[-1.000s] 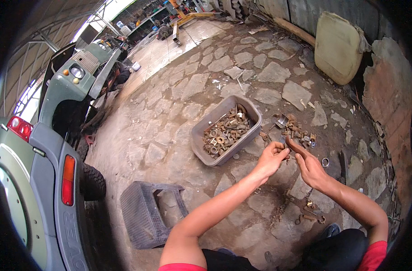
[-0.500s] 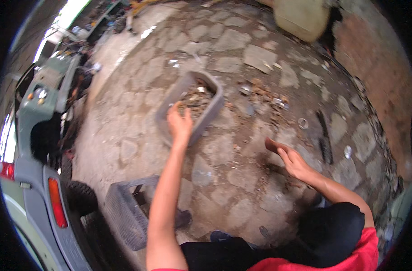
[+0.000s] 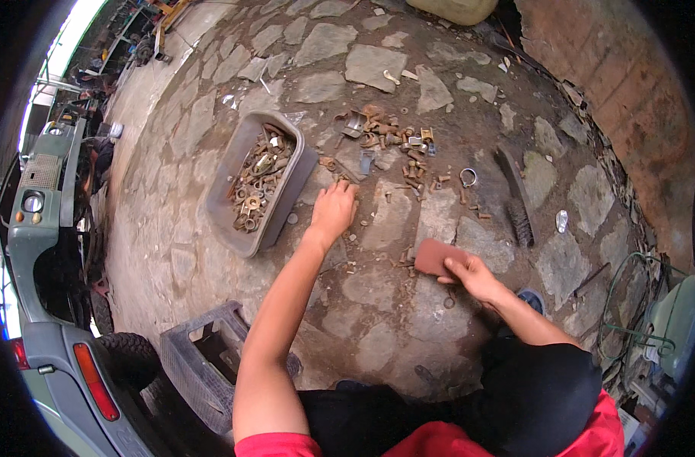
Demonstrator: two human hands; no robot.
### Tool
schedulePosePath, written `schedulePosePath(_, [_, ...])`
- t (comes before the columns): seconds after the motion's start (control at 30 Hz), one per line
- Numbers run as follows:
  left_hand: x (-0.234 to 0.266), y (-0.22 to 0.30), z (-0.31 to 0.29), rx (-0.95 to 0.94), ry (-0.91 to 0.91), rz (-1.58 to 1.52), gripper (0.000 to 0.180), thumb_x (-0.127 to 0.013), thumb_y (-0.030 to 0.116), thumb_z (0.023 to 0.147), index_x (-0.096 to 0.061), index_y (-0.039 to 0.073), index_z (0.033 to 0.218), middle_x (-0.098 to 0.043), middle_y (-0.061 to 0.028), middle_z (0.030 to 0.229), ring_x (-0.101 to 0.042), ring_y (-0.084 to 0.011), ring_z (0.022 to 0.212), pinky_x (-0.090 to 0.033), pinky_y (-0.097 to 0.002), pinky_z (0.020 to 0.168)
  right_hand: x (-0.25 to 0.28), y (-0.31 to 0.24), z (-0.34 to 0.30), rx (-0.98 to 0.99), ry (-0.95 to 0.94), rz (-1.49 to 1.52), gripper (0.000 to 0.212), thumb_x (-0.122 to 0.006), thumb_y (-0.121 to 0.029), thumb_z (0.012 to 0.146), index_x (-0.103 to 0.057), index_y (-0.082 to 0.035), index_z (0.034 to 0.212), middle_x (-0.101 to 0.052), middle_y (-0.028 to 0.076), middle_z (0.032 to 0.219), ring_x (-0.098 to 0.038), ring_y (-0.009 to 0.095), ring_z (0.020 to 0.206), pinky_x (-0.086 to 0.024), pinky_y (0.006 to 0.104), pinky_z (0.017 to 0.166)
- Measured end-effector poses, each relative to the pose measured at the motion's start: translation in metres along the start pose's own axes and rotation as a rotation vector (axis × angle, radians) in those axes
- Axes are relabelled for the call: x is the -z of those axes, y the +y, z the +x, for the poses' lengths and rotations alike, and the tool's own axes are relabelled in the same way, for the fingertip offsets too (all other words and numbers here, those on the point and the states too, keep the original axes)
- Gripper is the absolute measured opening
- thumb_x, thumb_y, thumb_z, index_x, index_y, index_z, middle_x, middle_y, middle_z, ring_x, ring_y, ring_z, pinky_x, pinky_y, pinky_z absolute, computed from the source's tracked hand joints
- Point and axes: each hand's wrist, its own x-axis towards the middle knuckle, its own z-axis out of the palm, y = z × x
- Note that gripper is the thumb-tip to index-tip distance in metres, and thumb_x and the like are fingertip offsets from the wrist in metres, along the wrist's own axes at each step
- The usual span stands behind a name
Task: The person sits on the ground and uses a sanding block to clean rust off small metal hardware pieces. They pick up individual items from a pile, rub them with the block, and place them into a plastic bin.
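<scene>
My left hand [image 3: 334, 212] is low over the stone floor, just right of a grey plastic bin [image 3: 293, 199]. Its fingers are bent together, and the tips are hidden beside a small rusty strip of metal [image 3: 344, 169]; what they hold, if anything, does not show. Inside the bin lie many rusty bolts, nuts and fittings [image 3: 255, 183]. My right hand [image 3: 473, 277] grips a flat reddish-brown piece [image 3: 434, 257] by its edge, thumb on top, a little above the floor. Beyond the hands, a heap of rusty bolts and clamps [image 3: 393, 137] is spread on the stones.
Right of the heap lie a metal ring clamp [image 3: 468, 177] and a dark, brush-like strip [image 3: 519, 202]. A grey plastic stool [image 3: 199, 373] stands by my left forearm. A green vehicle [image 3: 66, 358] is at the left, and a rusty sheet [image 3: 614, 107] rises at the right.
My left hand has moved out of the bin to the floor on its right, and its fingers have drawn together. The right hand has turned the reddish-brown piece flatter. The view has shifted.
</scene>
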Motion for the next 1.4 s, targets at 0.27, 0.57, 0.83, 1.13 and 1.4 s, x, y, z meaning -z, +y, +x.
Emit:
schedulePosePath(0.27, [-0.041,-0.010,0.021,0.063,0.010,0.118,0.024,-0.056,0.005,0.082,-0.061,0.010,0.106,-0.062,-0.0140,0.112,-0.059,-0.0324,0.107,-0.048,-0.0461,0.087,-0.012,0.012,-0.012,-0.066,-0.194,-0.134,0.037,-0.052,-0.019,0.101,-0.053,0.002,0.131,-0.064,0.006,0.119,-0.059,0.012,0.101,-0.049,0.0277,0.090])
schedulePosePath(0.57, [-0.035,-0.019,0.014,-0.025,0.067,-0.058,0.022,-0.064,0.015,0.084,-0.059,0.005,0.102,-0.062,-0.0126,0.106,-0.057,-0.0310,0.108,-0.046,-0.0454,0.089,-0.028,0.028,0.003,-0.050,-0.050,-0.033,0.034,-0.052,-0.015,0.100,-0.054,0.002,0.129,-0.064,0.008,0.120,-0.061,0.015,0.105,-0.054,0.0315,0.088])
schedulePosePath(0.83, [-0.027,0.061,-0.021,0.247,-0.265,-1.077,0.036,-0.075,0.018,0.082,-0.059,0.003,0.110,-0.064,-0.0060,0.095,-0.063,-0.0154,0.083,-0.051,-0.0304,0.074,-0.025,0.014,0.041,0.154,0.164,-0.072,0.034,-0.050,-0.016,0.101,-0.054,0.004,0.128,-0.065,0.007,0.116,-0.063,0.014,0.098,-0.054,0.0282,0.082])
schedulePosePath(1.13, [-0.016,0.100,-0.035,0.545,-0.370,-1.438,0.029,-0.071,0.014,0.089,-0.056,-0.001,0.109,-0.065,-0.0083,0.093,-0.064,-0.0133,0.084,-0.052,-0.0274,0.074,-0.039,0.020,0.046,0.195,0.288,0.025,0.040,-0.044,-0.014,0.102,-0.044,-0.002,0.141,-0.059,0.009,0.128,-0.060,0.018,0.108,-0.052,0.0290,0.085])
schedulePosePath(1.4, [-0.004,0.114,-0.031,0.549,-0.354,-1.555,0.020,-0.070,0.013,0.089,-0.059,0.000,0.099,-0.066,-0.0073,0.085,-0.062,-0.0123,0.078,-0.051,-0.0269,0.069,-0.046,0.004,0.031,0.433,0.312,-0.393,0.050,-0.042,-0.010,0.101,-0.031,-0.012,0.150,-0.054,0.018,0.133,-0.059,0.028,0.114,-0.049,0.0361,0.095])
